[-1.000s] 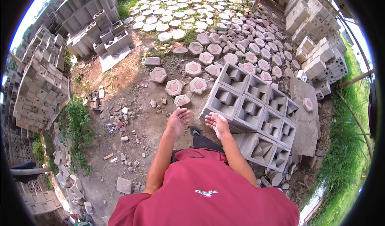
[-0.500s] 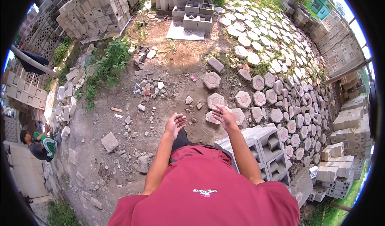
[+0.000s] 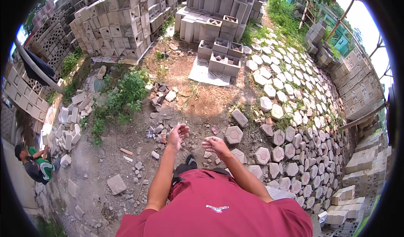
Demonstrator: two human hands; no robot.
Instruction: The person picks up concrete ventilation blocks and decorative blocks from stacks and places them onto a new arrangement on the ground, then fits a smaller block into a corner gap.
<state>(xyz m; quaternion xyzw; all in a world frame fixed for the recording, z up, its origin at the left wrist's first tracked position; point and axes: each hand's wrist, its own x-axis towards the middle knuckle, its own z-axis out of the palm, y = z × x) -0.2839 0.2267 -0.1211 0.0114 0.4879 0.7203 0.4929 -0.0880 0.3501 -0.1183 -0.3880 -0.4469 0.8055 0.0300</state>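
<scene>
My left hand [image 3: 179, 136] is held out in front of my body, palm turned inward, its fingers apart and nothing in it. To its right is my right hand [image 3: 214, 145], fingers loosely bent toward the left; no object shows in it. The two hands are apart over the dirt ground, touching nothing. Closest to my right hand lies a hexagonal concrete paver [image 3: 234, 135], with another paver [image 3: 238, 155] beside my right forearm. Farther ahead, several hollow concrete blocks [image 3: 218, 63] stand grouped on a pale sheet [image 3: 209, 78]. My foot in a dark sandal [image 3: 191, 160] shows below the hands.
Many hexagonal pavers [image 3: 292, 168] cover the ground at right. Tall block stacks [image 3: 111, 26] rise at far left. Rubble [image 3: 71, 119] and a green bush [image 3: 130, 87] lie left. A person [image 3: 35, 163] sits at the left edge. A square slab [image 3: 116, 184] lies nearby.
The view has tilted up and moved forward, showing more of the far stacks. My hands have come closer together, and the right fingers are more bent. The hollow blocks beside me have dropped mostly out of view.
</scene>
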